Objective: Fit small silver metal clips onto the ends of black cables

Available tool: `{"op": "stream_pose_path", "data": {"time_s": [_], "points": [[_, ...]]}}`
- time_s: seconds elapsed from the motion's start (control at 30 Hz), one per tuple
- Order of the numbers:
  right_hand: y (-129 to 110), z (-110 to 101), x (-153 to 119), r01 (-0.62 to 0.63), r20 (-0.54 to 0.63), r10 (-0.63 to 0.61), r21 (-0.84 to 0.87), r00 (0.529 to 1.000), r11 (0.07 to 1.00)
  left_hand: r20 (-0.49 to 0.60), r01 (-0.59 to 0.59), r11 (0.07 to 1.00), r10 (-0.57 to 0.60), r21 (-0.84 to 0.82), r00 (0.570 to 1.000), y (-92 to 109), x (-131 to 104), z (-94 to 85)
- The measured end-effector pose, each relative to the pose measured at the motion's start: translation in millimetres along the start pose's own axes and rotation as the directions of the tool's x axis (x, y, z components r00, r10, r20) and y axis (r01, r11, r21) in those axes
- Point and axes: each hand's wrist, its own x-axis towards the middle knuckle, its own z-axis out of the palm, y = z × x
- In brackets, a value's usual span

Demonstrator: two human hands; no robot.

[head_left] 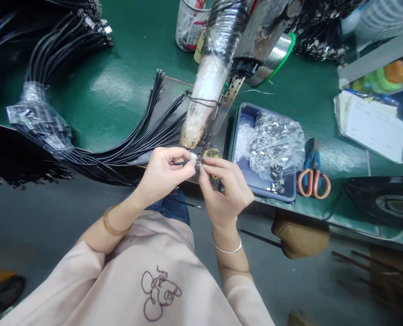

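Note:
My left hand [167, 174] is closed in a pinch on the end of a thin black cable, with something white at its fingertip. My right hand [225, 188] meets it, thumb and finger pinched on a tiny metal piece at the cable's end; the fingers partly hide it. Just above the fingertips is the lower end of a soldering iron [223, 111], clamped pointing down. Beside it hangs a white, plastic-wrapped pipe [204, 86] with a browned mouth. A bundle of black cables [120, 156] runs in from the left, its loose ends fanned over a dark board [164, 102].
Right of my hands, a blue-grey tray [291, 192] holds a clear bag of small metal connectors [276, 140]. Orange-handled cutters [313, 174] lie beside it. Behind the iron stands a solder spool [278, 59]; papers [374, 124] lie far right. More cable bundles [69, 40] occupy the back left.

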Motion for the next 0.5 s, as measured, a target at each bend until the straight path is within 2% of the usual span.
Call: {"op": "stream_pose_path", "data": {"time_s": [0.17, 0.37, 0.5], "points": [[-2.5, -2.3, 1.0, -0.002, -0.006, 0.002, -0.015, 1.0, 1.0, -0.01, 0.016, 1.0, -0.015, 0.001, 1.0, 3.8, 0.6, -0.4], [-1.8, -4.2, -2.0, 0.057, 0.043, -0.057, -0.017, 0.997, 0.998, 0.043, 0.05, 0.998, -0.052, 0.037, 0.998, -2.4, 2.9, -5.9], [-1.4, -4.8, -3.5, 0.019, 0.03, -0.019, 0.02, 0.999, 1.0, 0.056, 0.032, 0.998, -0.035, 0.054, 0.998, -2.3, 0.8, -6.8]]}}
